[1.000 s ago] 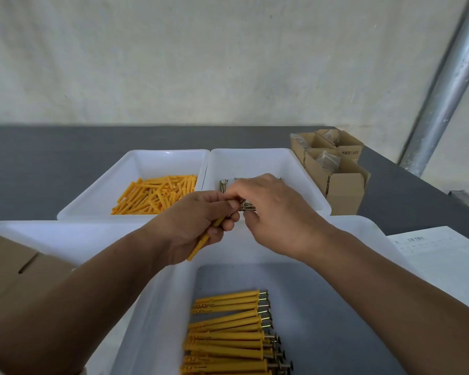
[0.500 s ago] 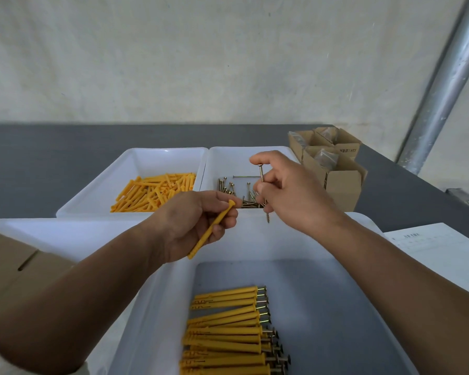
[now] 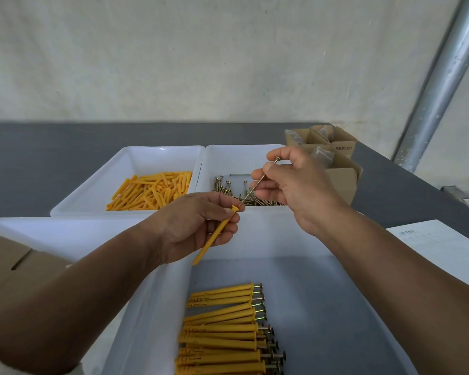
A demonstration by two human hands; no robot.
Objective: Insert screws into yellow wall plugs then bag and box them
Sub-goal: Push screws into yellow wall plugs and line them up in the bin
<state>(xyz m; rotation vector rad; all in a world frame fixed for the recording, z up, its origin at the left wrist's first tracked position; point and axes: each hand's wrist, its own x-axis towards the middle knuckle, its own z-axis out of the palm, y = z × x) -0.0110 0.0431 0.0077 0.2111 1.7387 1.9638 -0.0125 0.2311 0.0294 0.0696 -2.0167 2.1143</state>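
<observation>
The yellow wall plug is held in the air over the near rim of the front tray. It slants, with its pointed end low and toward the person and its collared mouth up and to the right. The left hand has its fingers curled round the upper half. The screw lies on nearly the same slant, its tip at the plug's mouth and its head higher and farther right. It is pinched along its shaft by thumb and fingertips of the right hand. Whether the tip has entered the hole is too fine to tell. The next move looks like a push down and to the left along that shared line, and the right hand is the one placed to do it. Below, finished plugs with screws lie in rows in the front tray. Behind are a tray of loose plugs, a tray of loose screws and open cardboard boxes.
</observation>
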